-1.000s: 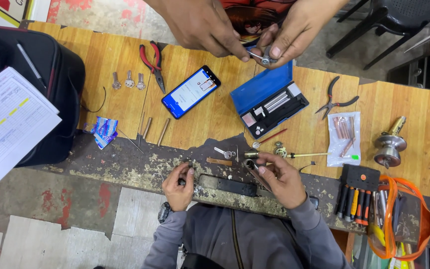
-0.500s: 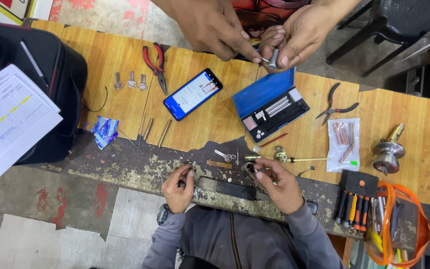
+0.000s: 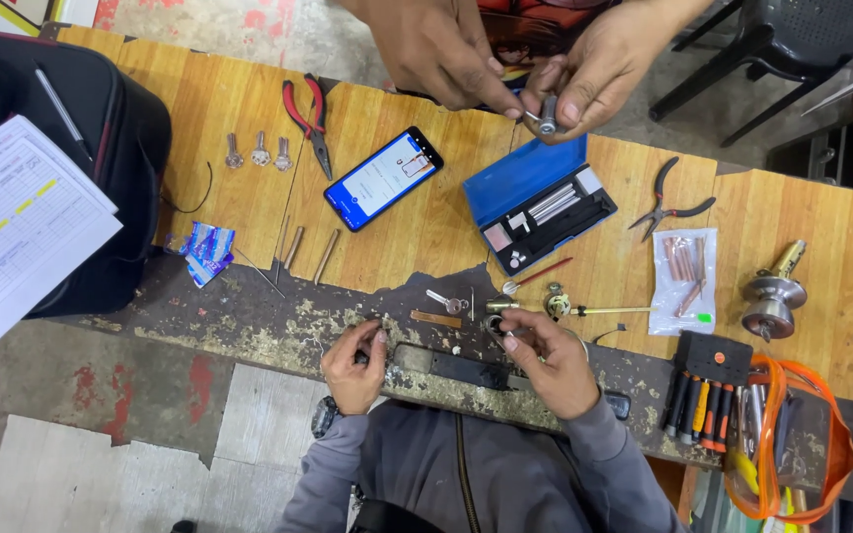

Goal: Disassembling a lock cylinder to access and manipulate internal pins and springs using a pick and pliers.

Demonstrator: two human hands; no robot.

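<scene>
Pinching a small metal part (image 3: 494, 324) w/ right hand (image 3: 545, 360) fingers closed on it, left hand (image 3: 355, 367) at 9 o'clock, fingers curled around a small dark piece (image 3: 360, 355), black lock bar (image 3: 461, 367) betw. them, co-worker's hands (image 3: 505, 59) at 12 holding a lock cylinder (image 3: 547, 114).

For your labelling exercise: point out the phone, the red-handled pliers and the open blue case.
phone (image 3: 384, 179), head view, middle of its lit screen.
red-handled pliers (image 3: 310, 107), head view, on the handles.
open blue case (image 3: 525, 179), head view, on the lid.

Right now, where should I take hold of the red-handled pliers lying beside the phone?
Set down the small metal cylinder first. Grip the red-handled steel pliers across both red handles, coming straight down from above. They lie flat on the wooden table, with the handles slightly spread and bare wood on either side. The thin metal jaws point towards the table's worn edge.
</scene>
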